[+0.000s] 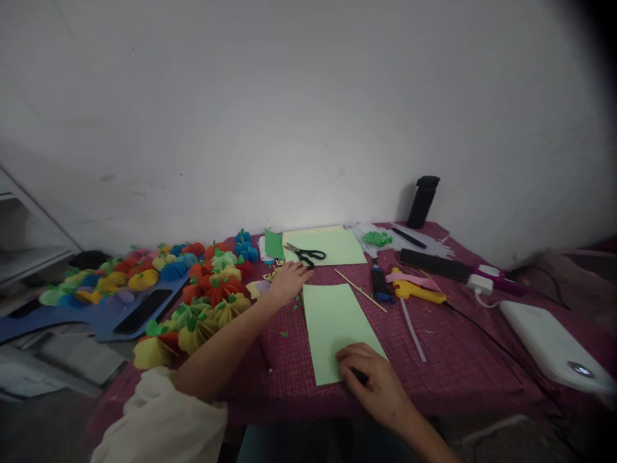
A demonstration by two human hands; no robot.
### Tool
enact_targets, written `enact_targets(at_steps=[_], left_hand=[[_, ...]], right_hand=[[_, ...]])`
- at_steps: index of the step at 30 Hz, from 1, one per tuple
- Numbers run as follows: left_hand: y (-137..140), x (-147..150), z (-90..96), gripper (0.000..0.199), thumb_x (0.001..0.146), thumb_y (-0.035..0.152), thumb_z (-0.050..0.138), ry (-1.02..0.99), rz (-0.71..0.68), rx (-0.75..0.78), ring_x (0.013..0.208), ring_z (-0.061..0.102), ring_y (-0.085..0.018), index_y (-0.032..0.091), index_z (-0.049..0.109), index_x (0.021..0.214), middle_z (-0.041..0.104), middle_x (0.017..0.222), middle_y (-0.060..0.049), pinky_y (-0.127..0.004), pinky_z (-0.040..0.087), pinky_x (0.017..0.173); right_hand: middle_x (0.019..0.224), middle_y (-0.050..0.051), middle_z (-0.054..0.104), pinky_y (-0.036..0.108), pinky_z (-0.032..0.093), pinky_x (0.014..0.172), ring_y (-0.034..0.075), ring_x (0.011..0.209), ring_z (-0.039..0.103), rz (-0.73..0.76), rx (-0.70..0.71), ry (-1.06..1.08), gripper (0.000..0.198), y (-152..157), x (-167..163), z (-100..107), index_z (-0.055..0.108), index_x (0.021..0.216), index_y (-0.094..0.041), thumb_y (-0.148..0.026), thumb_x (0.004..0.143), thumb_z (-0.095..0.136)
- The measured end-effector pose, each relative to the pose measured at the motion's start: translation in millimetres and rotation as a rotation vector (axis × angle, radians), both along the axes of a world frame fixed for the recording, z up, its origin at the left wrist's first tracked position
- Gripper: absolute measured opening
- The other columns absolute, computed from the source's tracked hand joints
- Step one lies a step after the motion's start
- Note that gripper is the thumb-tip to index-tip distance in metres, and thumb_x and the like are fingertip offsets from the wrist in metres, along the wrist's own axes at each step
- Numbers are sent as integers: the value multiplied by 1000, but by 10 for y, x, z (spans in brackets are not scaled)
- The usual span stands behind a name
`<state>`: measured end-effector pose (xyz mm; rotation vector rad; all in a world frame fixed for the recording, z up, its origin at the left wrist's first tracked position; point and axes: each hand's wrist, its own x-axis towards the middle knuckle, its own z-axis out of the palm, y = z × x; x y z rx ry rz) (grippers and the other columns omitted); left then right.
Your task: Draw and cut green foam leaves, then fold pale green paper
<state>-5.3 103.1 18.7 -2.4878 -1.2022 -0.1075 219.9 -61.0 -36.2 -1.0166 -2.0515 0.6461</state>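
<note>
My left hand (pixel 290 283) reaches over the table with its fingers stretched out, the tips close to the handles of black scissors (pixel 308 253). Whether they touch the handles I cannot tell. The scissors lie on a pale green sheet at the back (pixel 340 247). In front of me lies a second pale green sheet of paper (pixel 337 321), longer than wide. My right hand (pixel 373 382) rests at that sheet's near right corner, fingers loosely bent, with thumb and forefinger apart. A thin wooden stick (pixel 361 290) lies to the right of the sheet.
Colourful paper pumpkins (pixel 216 289) crowd the left side. On the right are a yellow glue gun (pixel 417 290), a blue-black cutter (pixel 380 283), a glue stick (pixel 413 331), a white power bank (pixel 554 344) and cables. A black bottle (pixel 424 202) stands behind, by the wall.
</note>
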Motion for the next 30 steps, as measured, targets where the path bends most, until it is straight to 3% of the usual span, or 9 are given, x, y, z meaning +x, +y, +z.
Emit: enact_targets(at_steps=[4, 6, 8, 11, 14, 21, 30], left_hand=[[-58, 132, -60, 41, 87, 5, 36, -64, 36, 11, 126, 37, -24, 14, 48, 125, 49, 130, -15, -46, 22, 104], [-157, 328, -120, 42, 87, 6, 38, -67, -30, -19, 128, 36, -22, 14, 47, 127, 47, 134, -13, -40, 23, 105], [-290, 571, -183, 43, 90, 15, 39, -57, -125, -54, 131, 31, -18, 19, 42, 132, 41, 140, -7, -34, 21, 108], [-460, 897, -265, 47, 95, 32, 33, -143, -258, -207, 135, 21, -21, 16, 31, 139, 28, 147, -10, -38, 14, 110], [-510, 1069, -351, 53, 96, 44, 24, -139, -299, -276, 136, 18, -20, 17, 25, 142, 27, 147, -9, -39, 12, 110], [-404, 1065, -576, 73, 89, 63, 17, -95, -239, -360, 137, 17, -22, 15, 18, 144, 20, 149, -11, -42, 13, 109], [-32, 1124, -605, 78, 87, 66, 19, -93, -29, -323, 135, 22, -27, 13, 20, 143, 24, 147, -14, -50, 16, 106]], right_hand=[[87, 4, 67, 30, 47, 78, 18, 88, 59, -28, 35, -17, 18, -25, -41, 25, 63, 72, -19, -11, 81, 50], [87, 4, 68, 30, 47, 79, 17, 89, 59, -22, 81, -23, 18, -46, -30, 64, 64, 74, -19, -10, 80, 50], [91, 5, 68, 32, 47, 83, 18, 94, 59, -29, 156, -40, 18, -69, 41, 108, 65, 80, -19, -10, 80, 50], [105, 9, 67, 40, 43, 94, 21, 106, 56, -152, 272, -137, 22, -84, 256, 115, 65, 95, -18, -11, 82, 49], [119, 13, 62, 48, 42, 96, 26, 114, 53, -262, 274, -319, 31, -60, 480, 10, 62, 111, -17, -14, 83, 49], [129, 10, 55, 47, 42, 99, 27, 118, 51, -158, 212, -520, 44, -54, 612, -232, 55, 125, -17, -20, 81, 58], [134, 12, 49, 51, 34, 104, 30, 125, 43, -89, 49, -476, 54, -334, 725, -145, 48, 131, -17, -28, 81, 61]])
